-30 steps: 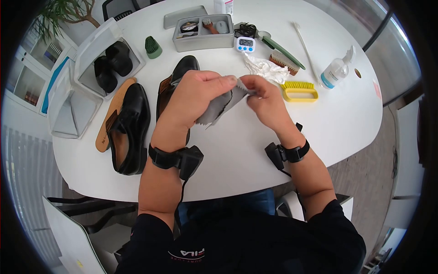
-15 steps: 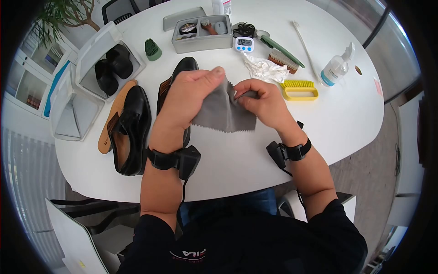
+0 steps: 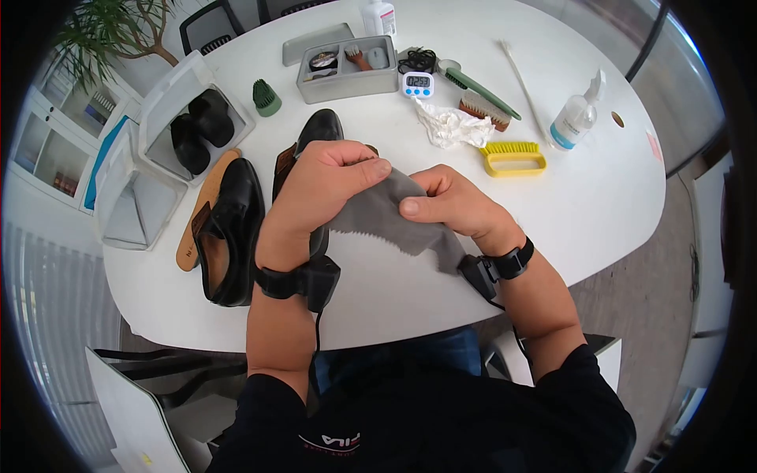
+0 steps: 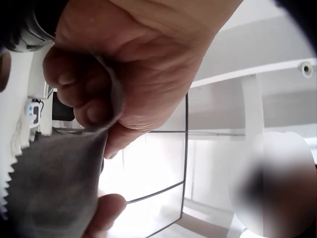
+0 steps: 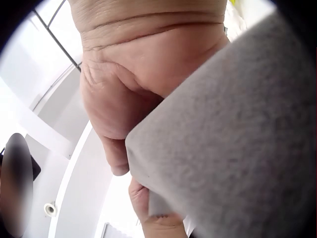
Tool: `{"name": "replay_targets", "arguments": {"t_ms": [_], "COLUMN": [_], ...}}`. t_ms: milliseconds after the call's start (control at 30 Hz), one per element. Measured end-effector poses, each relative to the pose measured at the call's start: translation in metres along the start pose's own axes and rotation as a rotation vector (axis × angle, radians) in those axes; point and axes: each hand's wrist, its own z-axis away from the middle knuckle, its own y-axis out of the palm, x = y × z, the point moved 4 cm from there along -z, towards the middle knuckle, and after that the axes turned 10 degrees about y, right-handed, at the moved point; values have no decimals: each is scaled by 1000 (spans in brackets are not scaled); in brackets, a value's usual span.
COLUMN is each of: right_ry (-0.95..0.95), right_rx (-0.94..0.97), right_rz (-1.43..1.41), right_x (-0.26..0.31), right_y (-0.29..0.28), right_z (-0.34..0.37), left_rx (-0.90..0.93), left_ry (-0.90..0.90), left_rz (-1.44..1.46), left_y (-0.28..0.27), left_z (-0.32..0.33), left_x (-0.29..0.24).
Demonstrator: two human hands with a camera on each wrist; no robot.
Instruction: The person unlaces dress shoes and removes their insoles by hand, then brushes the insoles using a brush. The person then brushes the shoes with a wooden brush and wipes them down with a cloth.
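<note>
A grey cloth with zigzag edges (image 3: 386, 221) is stretched between both hands above the table. The left hand (image 3: 319, 185) pinches its left part, thumb on top; in the left wrist view the curled fingers of that hand (image 4: 124, 64) hold a fold of the cloth (image 4: 54, 183). Thumb and fingers of the right hand (image 3: 465, 205) grip the cloth farther right, where a corner hangs toward the wrist. Seen from the right wrist, the cloth (image 5: 223, 134) hides part of the right hand (image 5: 133, 84). Partly behind the left hand lies a black shoe (image 3: 322, 126).
At left are another black shoe (image 3: 240, 197), an insole (image 3: 197, 225) and a clear box (image 3: 162, 142) holding black items. Behind stand a tin (image 3: 347, 87), a green brush (image 3: 266, 101) and a timer (image 3: 418, 84). White tissue (image 3: 449, 126), a yellow brush (image 3: 514, 162) and a bottle (image 3: 573, 122) are at right.
The cloth, bunched and then hanging between the hands, is now spread sideways with its corner at the right wrist. Both hands are lower in view, and the timer reading has changed.
</note>
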Motion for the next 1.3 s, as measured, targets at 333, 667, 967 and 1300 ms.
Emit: {"name": "replay_targets", "arguments": {"t_ms": [333, 667, 967, 1300], "right_ry": [-30, 30, 61, 56], "right_rx": [-346, -447, -453, -503], "right_rz": [-403, -278, -285, -315], "right_x": [10, 1, -8, -14], "right_y": [-26, -34, -43, -50], "right_z": [-3, -8, -14, -17], "left_rx": [-520, -127, -302, -797], "left_ry": [-38, -396, -559, -508], "left_rz": [-605, -800, 2, 534], "left_y": [-35, -44, -50, -53], "left_z": [51, 39, 9, -18], "left_x": [-12, 25, 68, 109]}}
